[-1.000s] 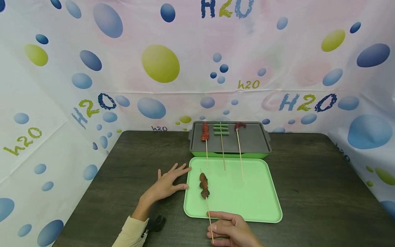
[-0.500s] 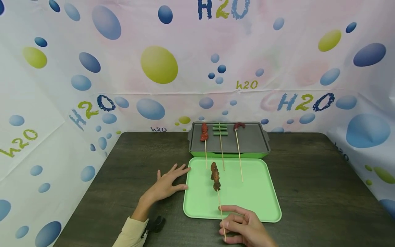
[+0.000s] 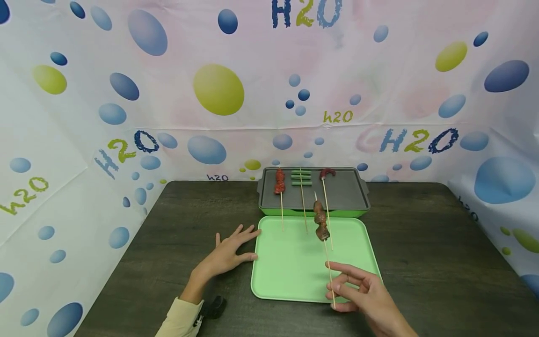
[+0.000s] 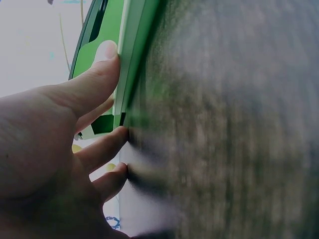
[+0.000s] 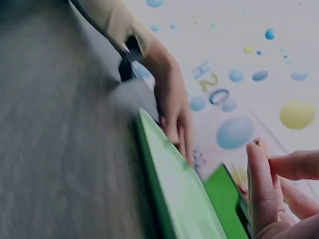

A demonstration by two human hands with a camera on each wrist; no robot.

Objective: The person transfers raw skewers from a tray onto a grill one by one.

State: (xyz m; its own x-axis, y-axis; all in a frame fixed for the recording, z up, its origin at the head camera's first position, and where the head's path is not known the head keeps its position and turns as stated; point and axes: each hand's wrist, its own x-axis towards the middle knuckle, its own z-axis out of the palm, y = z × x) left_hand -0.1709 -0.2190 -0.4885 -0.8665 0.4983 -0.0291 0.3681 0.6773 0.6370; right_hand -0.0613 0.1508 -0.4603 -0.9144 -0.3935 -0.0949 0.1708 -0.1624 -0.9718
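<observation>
Nearest me, at about five o'clock on the dark table (image 3: 421, 243), the right hand (image 3: 362, 295) pinches the bare lower end of a wooden skewer (image 3: 323, 236) between thumb and fingertips, the other fingers loosely fanned. The stick slants up and away toward twelve o'clock, and its brown meat pieces (image 3: 321, 220) hang in the air over the far edge of the light green tray (image 3: 294, 276) — just short of the grill pan's near rim. At nine o'clock of that tray the left hand (image 3: 229, 250) lies flat on the table with fingers spread, its fingertips touching the tray's left rim; the left wrist view shows the thumb (image 4: 94, 79) pressed against that green edge, holding nothing. Beyond, at twelve o'clock, the grey grill pan (image 3: 349, 192) already carries three skewers side by side: a red meat skewer (image 3: 279, 181) on the left, a green vegetable skewer (image 3: 301, 178) in the middle, a dark red skewer (image 3: 326, 173) on the right, their sticks reaching back over the tray. By my reckoning three are laid and the fourth is on its way — the tray itself carries no other food, so this one looks like the last to be set down.
</observation>
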